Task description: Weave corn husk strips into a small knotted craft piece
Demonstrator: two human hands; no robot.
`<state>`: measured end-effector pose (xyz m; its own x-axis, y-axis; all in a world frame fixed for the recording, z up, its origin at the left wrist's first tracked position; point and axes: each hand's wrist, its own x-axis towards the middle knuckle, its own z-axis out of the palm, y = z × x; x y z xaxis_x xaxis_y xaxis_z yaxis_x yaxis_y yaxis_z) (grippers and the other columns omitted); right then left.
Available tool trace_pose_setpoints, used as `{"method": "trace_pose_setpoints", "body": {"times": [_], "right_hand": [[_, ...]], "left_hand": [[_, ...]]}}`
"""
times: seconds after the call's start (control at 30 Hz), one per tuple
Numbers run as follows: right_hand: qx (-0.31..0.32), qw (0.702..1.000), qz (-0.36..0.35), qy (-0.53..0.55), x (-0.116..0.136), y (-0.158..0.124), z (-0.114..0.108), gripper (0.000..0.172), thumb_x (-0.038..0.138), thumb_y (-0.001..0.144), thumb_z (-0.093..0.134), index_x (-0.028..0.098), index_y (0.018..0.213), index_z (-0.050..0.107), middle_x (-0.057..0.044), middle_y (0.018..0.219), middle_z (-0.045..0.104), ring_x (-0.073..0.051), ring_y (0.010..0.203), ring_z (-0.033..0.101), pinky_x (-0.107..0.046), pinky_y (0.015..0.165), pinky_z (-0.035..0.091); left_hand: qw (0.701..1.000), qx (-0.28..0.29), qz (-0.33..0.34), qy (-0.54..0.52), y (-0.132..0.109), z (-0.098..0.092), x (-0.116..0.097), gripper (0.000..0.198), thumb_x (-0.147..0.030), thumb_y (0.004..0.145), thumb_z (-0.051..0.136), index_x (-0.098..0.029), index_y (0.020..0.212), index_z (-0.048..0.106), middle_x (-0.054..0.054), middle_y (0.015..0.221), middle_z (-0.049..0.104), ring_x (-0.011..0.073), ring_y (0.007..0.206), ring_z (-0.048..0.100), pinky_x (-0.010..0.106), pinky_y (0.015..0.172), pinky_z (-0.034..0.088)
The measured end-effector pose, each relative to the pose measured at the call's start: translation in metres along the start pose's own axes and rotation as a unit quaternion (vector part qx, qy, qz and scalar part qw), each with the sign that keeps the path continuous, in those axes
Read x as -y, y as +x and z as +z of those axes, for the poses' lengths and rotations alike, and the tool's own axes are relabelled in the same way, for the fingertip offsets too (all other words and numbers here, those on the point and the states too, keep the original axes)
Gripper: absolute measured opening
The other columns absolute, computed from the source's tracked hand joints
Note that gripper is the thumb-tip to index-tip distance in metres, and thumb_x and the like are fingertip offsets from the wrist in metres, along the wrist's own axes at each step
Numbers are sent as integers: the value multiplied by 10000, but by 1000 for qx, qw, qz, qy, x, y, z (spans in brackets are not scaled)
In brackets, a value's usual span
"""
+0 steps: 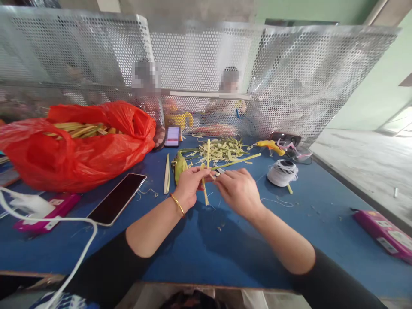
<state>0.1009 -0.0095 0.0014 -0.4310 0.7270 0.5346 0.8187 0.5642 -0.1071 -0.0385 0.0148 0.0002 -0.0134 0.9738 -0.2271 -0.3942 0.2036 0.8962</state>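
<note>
Above the middle of the blue table, my left hand (pixel 189 182) is closed in a pinch on several crossed pale-green plant strips (pixel 208 150). One strip points up, another slants out to the right, and a frayed end hangs below the fingers. Close beside it, my right hand (pixel 240 189) is closed, its fingertips meeting the strips. A small grey, metal-looking piece (pixel 220 171) shows at those fingertips; its kind is too small to tell. Behind my left hand lies a green husk-like bundle (pixel 180 166). A pile of shredded strips (pixel 223 149) is spread just beyond both hands.
On the left stand a red plastic bag (pixel 86 159) of dry strips, a phone (pixel 117 199) and a magenta power strip (pixel 48 214). To the right are a white thread spool (pixel 282 173), a yellow glue gun (pixel 271 147) and glasses (pixel 298 153). A perforated metal screen (pixel 206 56) borders the back.
</note>
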Motion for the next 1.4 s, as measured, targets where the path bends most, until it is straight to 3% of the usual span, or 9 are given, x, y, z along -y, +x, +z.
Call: {"method": "trace_pose_setpoints", "body": {"times": [0.07,0.13,0.23,0.3,0.47,0.67,0.8,0.97,1.4], "right_hand": [[58,979,92,170,6,-2,7,235,244,872,493,187,671,601,7,620,606,-118,570,508,-263,585,319],[73,919,200,331,6,-1,14,240,319,846,516,190,657,586,17,602,603,-117,549,532,-245,558,372],[-43,823,321,466,-4,6,19,223,413,765,598,190,782,591,17,633,598,-140,564,571,-273,569,457],[-129,797,330,488,-11,10,17,253,415,748,613,192,867,606,17,656,592,-140,576,570,-295,598,481],[-237,849,206,424,-13,11,2,191,367,826,547,220,741,635,-18,749,623,-174,803,573,-332,775,460],[-63,896,98,429,-17,11,-15,315,286,835,513,192,535,523,-42,845,599,-184,909,558,-335,847,411],[5,914,112,390,-26,12,-19,292,216,788,523,179,498,530,-62,1002,594,-203,1022,539,-352,880,385],[72,910,117,392,-29,12,-19,274,203,768,522,172,497,554,-66,1097,600,-203,997,556,-349,838,398],[65,927,115,351,-28,11,-11,283,175,777,525,176,497,557,-54,1024,614,-179,970,571,-311,818,412]], "left_hand": [[1000,4,-4,4,2,0,1,62,-148,608,693,-123,631,642,48,632,695,84,487,581,154,365,274],[1000,7,-8,10,3,-1,0,57,-148,610,690,-120,633,646,54,642,698,82,481,572,157,365,271],[1000,12,0,24,5,-3,0,61,-157,620,689,-128,664,657,59,666,705,106,534,609,158,354,230],[999,29,1,42,5,-3,-1,71,-168,630,688,-130,686,666,56,658,702,111,546,615,159,350,208],[991,97,-3,94,2,-5,0,111,-212,603,731,-131,648,669,56,681,706,87,515,566,168,365,218],[984,125,7,130,3,-6,-2,236,-298,550,795,-129,679,694,66,709,708,98,541,563,186,382,219],[988,121,-17,98,5,-8,-3,242,-280,520,810,-128,660,686,62,681,698,86,524,548,181,382,204],[986,131,-22,98,7,-9,-3,170,-244,543,772,-123,631,690,54,632,675,81,517,538,182,381,192],[979,122,23,164,2,-7,-1,115,-236,594,695,-127,628,686,47,602,661,96,521,536,193,404,242]]}}
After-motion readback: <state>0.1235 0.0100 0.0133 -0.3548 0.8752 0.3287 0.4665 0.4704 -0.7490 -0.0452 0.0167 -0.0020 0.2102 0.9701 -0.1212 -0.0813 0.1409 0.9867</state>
